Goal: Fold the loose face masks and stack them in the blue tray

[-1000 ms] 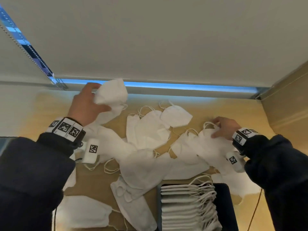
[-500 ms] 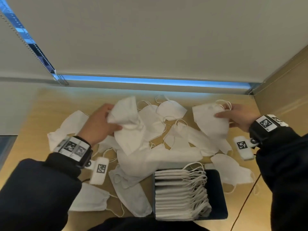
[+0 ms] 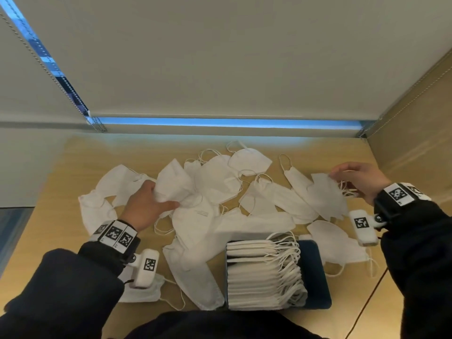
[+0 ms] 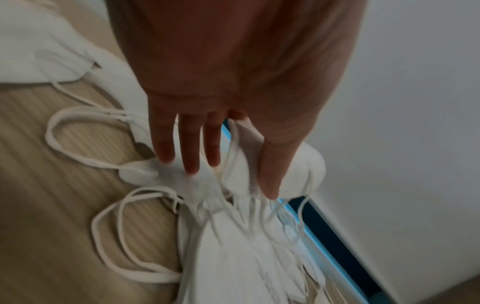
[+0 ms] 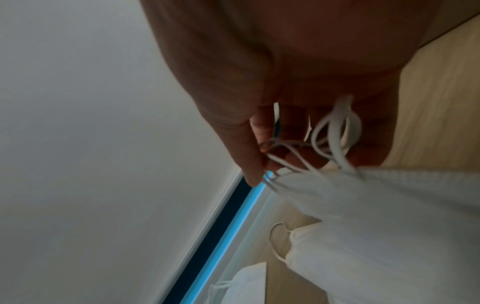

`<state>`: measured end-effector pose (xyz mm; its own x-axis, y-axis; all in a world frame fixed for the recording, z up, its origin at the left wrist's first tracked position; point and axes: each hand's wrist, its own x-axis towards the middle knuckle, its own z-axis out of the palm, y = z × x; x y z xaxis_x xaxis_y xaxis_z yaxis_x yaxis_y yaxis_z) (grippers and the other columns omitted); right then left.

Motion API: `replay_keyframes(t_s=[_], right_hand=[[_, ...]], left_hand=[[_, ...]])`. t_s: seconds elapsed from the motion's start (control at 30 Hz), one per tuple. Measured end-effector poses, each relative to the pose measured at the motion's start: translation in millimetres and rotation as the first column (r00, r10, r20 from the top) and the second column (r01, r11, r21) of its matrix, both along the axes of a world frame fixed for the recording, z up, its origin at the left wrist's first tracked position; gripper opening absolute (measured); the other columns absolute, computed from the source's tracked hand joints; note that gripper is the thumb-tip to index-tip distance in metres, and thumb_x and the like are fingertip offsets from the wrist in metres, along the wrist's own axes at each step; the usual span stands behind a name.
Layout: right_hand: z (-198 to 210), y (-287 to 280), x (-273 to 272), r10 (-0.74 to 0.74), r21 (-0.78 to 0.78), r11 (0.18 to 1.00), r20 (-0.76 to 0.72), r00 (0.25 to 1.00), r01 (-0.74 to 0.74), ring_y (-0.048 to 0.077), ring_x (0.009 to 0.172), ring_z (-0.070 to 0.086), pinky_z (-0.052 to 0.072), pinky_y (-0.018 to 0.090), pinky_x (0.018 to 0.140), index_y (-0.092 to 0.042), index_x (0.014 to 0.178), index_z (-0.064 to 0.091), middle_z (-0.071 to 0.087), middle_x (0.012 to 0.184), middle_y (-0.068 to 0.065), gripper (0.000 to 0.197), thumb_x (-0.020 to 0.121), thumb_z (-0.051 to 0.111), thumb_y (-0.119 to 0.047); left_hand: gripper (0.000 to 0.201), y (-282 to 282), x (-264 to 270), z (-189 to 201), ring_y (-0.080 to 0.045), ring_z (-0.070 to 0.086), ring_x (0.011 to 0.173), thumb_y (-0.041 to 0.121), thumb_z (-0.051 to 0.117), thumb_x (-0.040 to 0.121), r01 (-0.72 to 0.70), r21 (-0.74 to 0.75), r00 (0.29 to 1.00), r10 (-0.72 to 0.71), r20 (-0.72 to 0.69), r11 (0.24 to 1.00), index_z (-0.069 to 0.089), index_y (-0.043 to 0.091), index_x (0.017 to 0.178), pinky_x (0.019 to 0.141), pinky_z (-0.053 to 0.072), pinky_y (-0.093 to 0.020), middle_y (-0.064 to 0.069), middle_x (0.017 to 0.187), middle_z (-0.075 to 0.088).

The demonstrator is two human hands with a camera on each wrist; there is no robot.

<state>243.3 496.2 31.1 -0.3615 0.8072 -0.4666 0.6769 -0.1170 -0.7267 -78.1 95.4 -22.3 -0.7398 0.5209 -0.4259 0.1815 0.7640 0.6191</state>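
Soft white creased masks with thin elastic loops lie heaped just beyond the blue tray (image 3: 315, 272), which holds a neat folded stack (image 3: 259, 270). Left hand (image 3: 144, 206) grips one mask (image 3: 171, 184) left of the tray; right hand (image 3: 359, 177) pinches another mask (image 3: 325, 192) beyond its right side.

Left hand (image 3: 146, 204): at nine o'clock of the pile, fingers curled into a crumpled mask (image 3: 173, 184).
Right hand (image 3: 359, 178): out at three o'clock, pinching a folded mask (image 3: 327, 194) by its edge, ear loops bunched under the palm.
Loose masks (image 3: 220, 182): scattered white across the wooden table (image 3: 61, 167), centre to twelve o'clock.
Blue tray (image 3: 315, 272): at six o'clock, holding a neat stack of folded masks (image 3: 261, 272), loops draped to its right.
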Motion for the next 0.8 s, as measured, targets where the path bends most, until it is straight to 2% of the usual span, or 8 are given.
replay_keyframes(t_s=[0.17, 0.3, 0.37, 0.43, 0.53, 0.6, 0.73, 0.8], right_hand=[[15, 3, -10, -0.025, -0.028, 0.999, -0.057, 0.998, 0.023, 0.026, 0.074, 0.064, 0.054, 0.037, 0.067, -0.015, 0.114, 0.066, 0.070, 0.092, 0.010, 0.045, 0.075, 0.088, -0.017], [14, 12, 0, 0.041, -0.083, 0.996, 0.294, 0.955, -0.017, 0.018, 0.053, 0.038, 0.045, 0.038, 0.065, -0.013, 0.098, 0.061, 0.045, 0.060, 0.002, 0.044, 0.070, 0.091, -0.029], [12, 11, 6, 0.110, -0.082, 0.993, 0.432, 0.895, -0.083, 0.019, 0.050, 0.036, 0.042, 0.036, 0.060, -0.001, 0.098, 0.063, 0.043, 0.058, 0.005, 0.047, 0.072, 0.090, -0.029], [14, 5, 5, 0.127, -0.027, 0.992, 0.421, 0.898, -0.127, 0.020, 0.049, 0.042, 0.041, 0.028, 0.049, 0.008, 0.106, 0.067, 0.048, 0.059, 0.009, 0.042, 0.081, 0.084, -0.021], [30, -11, -8, 0.128, 0.043, 0.989, 0.261, 0.957, -0.144, 0.024, 0.054, 0.055, 0.050, 0.029, 0.049, 0.000, 0.109, 0.072, 0.059, 0.068, 0.013, 0.036, 0.084, 0.082, -0.023], [45, -27, -25, 0.201, 0.080, 0.972, 0.201, 0.959, -0.220, 0.023, 0.055, 0.055, 0.050, 0.032, 0.054, -0.003, 0.102, 0.074, 0.061, 0.068, 0.013, 0.035, 0.081, 0.083, -0.029], [68, -57, -65, 0.316, 0.304, 0.844, 0.385, 0.867, -0.442, 0.023, 0.060, 0.054, 0.046, 0.030, 0.056, -0.004, 0.077, 0.064, 0.058, 0.071, 0.013, 0.046, 0.078, 0.082, -0.046], [68, -64, -77, 0.334, 0.329, 0.814, 0.408, 0.850, -0.478, 0.022, 0.058, 0.051, 0.042, 0.030, 0.055, -0.008, 0.068, 0.056, 0.051, 0.065, 0.011, 0.055, 0.075, 0.080, -0.058]], left_hand=[[0.091, -12, -1, 7, -0.021, 0.061, 0.105, 0.057, 0.094, 0.056, -0.042, 0.070, 0.999, 0.040, 0.026, 0.997, 0.046, 0.020, 0.124, 0.087, 0.054, -0.043, 0.004, 0.115, 0.061], [0.076, -17, 12, 19, -0.015, 0.061, 0.099, 0.049, 0.089, 0.070, -0.073, 0.139, 0.989, 0.054, 0.139, 0.988, 0.043, 0.022, 0.124, 0.071, 0.051, -0.032, 0.006, 0.111, 0.059], [0.071, -19, 22, 23, -0.019, 0.066, 0.093, 0.064, 0.082, 0.068, -0.111, 0.219, 0.968, 0.055, 0.246, 0.969, 0.052, 0.019, 0.114, 0.069, 0.054, -0.033, 0.001, 0.105, 0.065], [0.069, -22, 27, 23, -0.023, 0.066, 0.083, 0.075, 0.075, 0.066, -0.153, 0.294, 0.952, 0.061, 0.299, 0.943, 0.058, 0.014, 0.094, 0.069, 0.053, -0.039, 0.000, 0.089, 0.067], [0.034, -23, 30, 21, -0.029, 0.070, 0.090, 0.044, 0.074, 0.089, -0.136, 0.280, 0.968, 0.067, 0.244, 0.950, 0.066, 0.011, 0.096, 0.078, 0.055, -0.049, -0.005, 0.095, 0.073], [0.023, -20, 30, 17, -0.029, 0.069, 0.095, 0.031, 0.074, 0.091, -0.120, 0.252, 0.978, 0.071, 0.196, 0.960, 0.064, 0.014, 0.103, 0.079, 0.054, -0.045, -0.007, 0.102, 0.072], [0.047, -17, 29, 20, -0.022, 0.066, 0.105, 0.018, 0.078, 0.087, -0.137, 0.295, 0.973, 0.073, 0.220, 0.946, 0.053, 0.032, 0.125, 0.085, 0.057, -0.044, -0.001, 0.118, 0.068], [0.055, -16, 30, 25, -0.021, 0.065, 0.110, 0.018, 0.079, 0.086, -0.103, 0.328, 0.980, 0.038, 0.197, 0.939, 0.051, 0.040, 0.129, 0.090, 0.057, -0.046, 0.000, 0.122, 0.067]])
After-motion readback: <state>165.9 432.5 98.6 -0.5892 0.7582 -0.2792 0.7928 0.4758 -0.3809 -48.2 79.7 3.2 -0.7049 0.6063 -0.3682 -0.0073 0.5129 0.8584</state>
